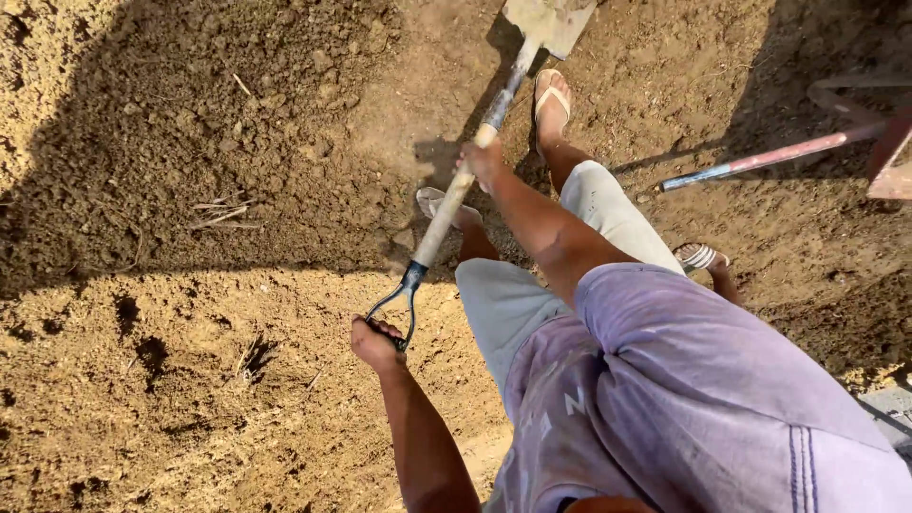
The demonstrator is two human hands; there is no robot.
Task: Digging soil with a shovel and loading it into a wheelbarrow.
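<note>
1. My left hand (378, 342) is closed tight around the black loop grip at the end of the shovel (454, 195).
2. My right hand (482, 161) is wrapped around the pale wooden pole, farther down.
3. The shovel slants away from me. Its blade (546, 21) is down on the dirt (190, 123), right by my foot (551, 95) in a sandal.
4. The blade is very near my toes, and sandals do not cover them. If I push crooked, I think it could hit my foot.
5. The dirt looks loose and lumpy. I could slip on it.
6. Another foot in a striped sandal (701, 256) is close by. A wide swing could bump it.
7. A long red and blue tool (760, 157) lies near. Someone could trip on it.
8. I see no bucket or box. A red metal thing (893, 161) at the edge is cut off, so I cannot tell what it is or holds.
</note>
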